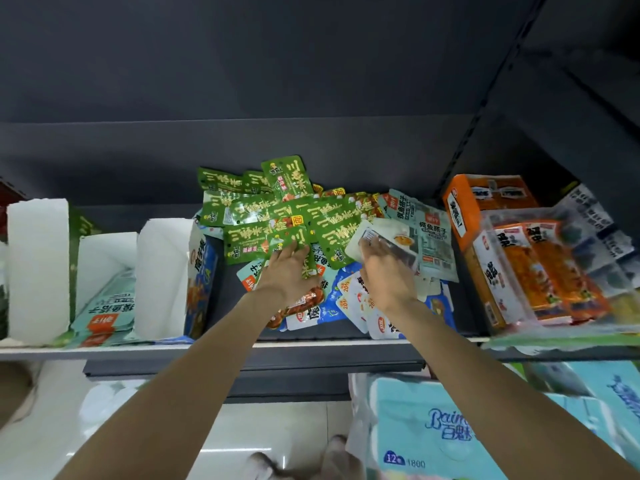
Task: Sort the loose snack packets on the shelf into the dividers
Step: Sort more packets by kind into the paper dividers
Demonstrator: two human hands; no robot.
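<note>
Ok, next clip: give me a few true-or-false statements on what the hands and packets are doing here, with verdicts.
1. The left hand rests on the green packets. True.
2. The right hand holds nothing. False: it grips a pale packet.
3. White dividers stand at the shelf's left. True.
4. The green packets are already sorted into the dividers. False: they lie in a loose pile mid-shelf.
5. The orange box sits left of the pile. False: it is to the right.

Dark grey back panel (242, 64) filling the upper frame, slotted upright post (485, 109) at upper right, pale glossy floor tiles (242, 431) along the bottom with streaks of reflected light, dim shelving overall
</note>
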